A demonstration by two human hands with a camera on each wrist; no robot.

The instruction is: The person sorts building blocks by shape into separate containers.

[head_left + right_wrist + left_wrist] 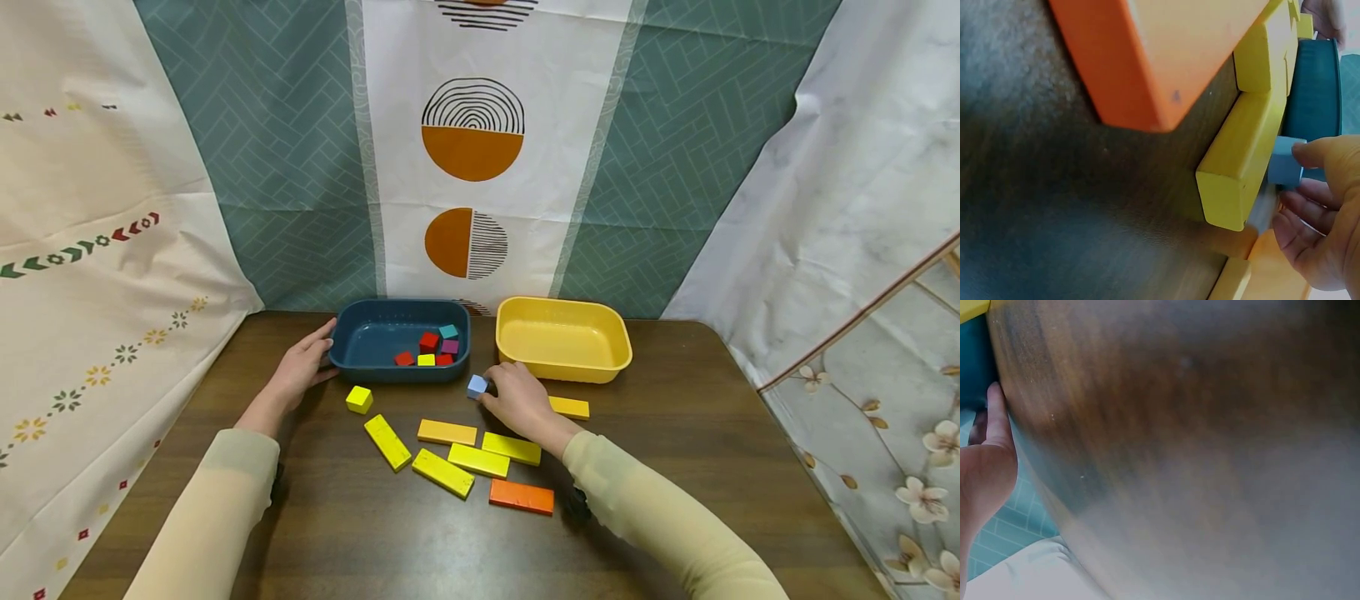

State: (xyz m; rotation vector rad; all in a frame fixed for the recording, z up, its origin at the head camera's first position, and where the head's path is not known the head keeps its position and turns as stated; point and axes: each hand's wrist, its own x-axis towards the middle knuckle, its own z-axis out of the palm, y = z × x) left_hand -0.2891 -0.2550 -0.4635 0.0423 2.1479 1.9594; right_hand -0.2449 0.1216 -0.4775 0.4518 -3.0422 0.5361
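Observation:
Between thumb and fingers, my right hand (519, 402) pinches a light blue cube (476, 387) just in front of the dark blue bin (360, 374). The right wrist view shows the same light blue cube (1285, 161) held at the fingertips. My left hand (302, 364) rests its extended fingers against the left end of that bin. Inside the bin lie several small cubes: red ones (429, 342), a yellow one (426, 360), a purple one (450, 346) and a teal one (448, 332). Only the edge of the left hand (991, 465) shows in the left wrist view.
A yellow bin (564, 372) stands right of the blue one. A yellow cube (359, 399) sits near the left hand. Several yellow planks (442, 472), an orange-red plank (522, 497) and light orange planks (447, 432) lie on the wooden table (360, 542).

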